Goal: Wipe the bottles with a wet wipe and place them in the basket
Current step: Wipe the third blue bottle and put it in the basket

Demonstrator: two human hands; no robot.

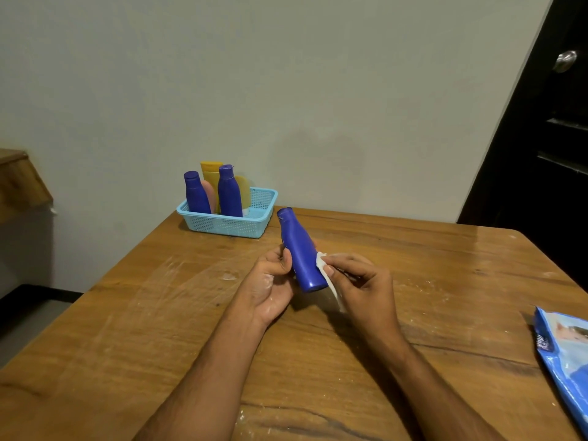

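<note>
A: Wiping in progress, I'd call it. left hand (272, 283) grips the blue bottle (300, 251) from its left side, fingers curled round the lower body, lifted off the wooden table (143, 313). Bottle's tilted, cap up and away toward the basket (227, 219), base down toward the person.

B: Right side?

A: right hand (362, 281) pinches the wet wipe (327, 275) and presses it against the bottle's lower right flank, near the base. Wipe tail hangs down below the fingers.

B: Key relation for the next move?

A: Long axis runs roughly from the person out to the basket, leaning left at the top. Basket sits beyond and left of the bottle, near the table's far edge. Left hand is both the holder and the nearer one to the basket, so my guess is it does the drop-off.

B: Basket contents?

A: Two more blue bottles (229, 195) upright, a yellow bottle (210, 176) behind, something pink between them, can't make it out. The basket's right end looks open, likely the landing spot.

B: Anything else?

A: wipes pack (566, 354) at the right edge, well apart from both hands. Upper bottle probably needs wiping yet.
</note>
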